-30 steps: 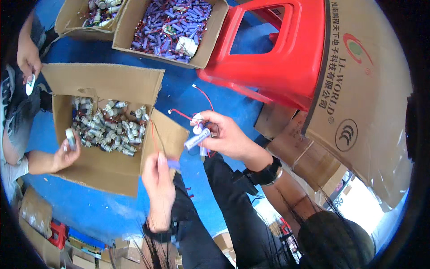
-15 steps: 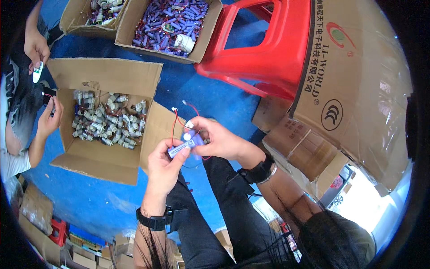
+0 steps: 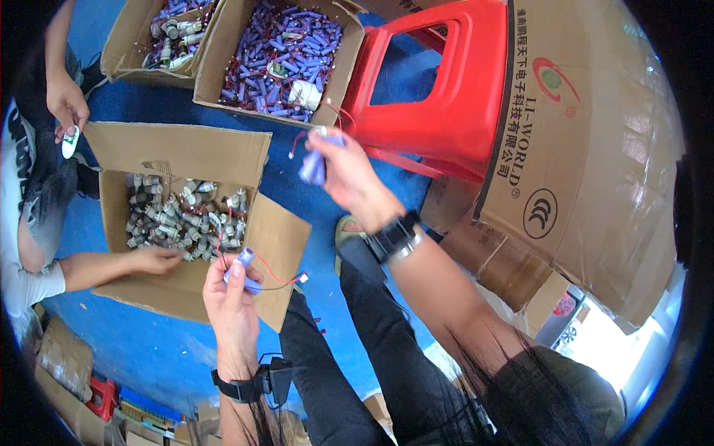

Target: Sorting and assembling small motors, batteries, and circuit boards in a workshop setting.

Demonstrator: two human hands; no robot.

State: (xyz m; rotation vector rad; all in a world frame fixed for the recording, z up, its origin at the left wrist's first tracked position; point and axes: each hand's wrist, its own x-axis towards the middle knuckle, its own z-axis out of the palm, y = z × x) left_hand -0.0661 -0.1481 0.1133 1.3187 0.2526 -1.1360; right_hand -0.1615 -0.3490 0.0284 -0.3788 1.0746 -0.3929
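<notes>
My left hand point(image 3: 232, 297) holds a purple cylindrical battery cell point(image 3: 244, 269) with thin red wires and a small white plug, at the near edge of an open cardboard box point(image 3: 245, 152) filled with grey cells. My right hand point(image 3: 349, 175) is stretched forward and grips another purple cell point(image 3: 312, 165) with a red wire, just short of the far box point(image 3: 223, 67) holding several purple cells. Both wrists wear black bands.
Another person sits at the left; one hand point(image 3: 156, 260) reaches into the grey-cell box, the other point(image 3: 65, 104) holds a small white part. A red plastic stool point(image 3: 446, 97) stands right of the boxes, a big printed carton point(image 3: 595, 149) beyond. Blue floor mat point(image 3: 149, 342) underneath.
My hands were together on one wired pack; now they have come apart, the right hand moving forward toward the purple-cell box and the left hand drawing back over the near box flap.
</notes>
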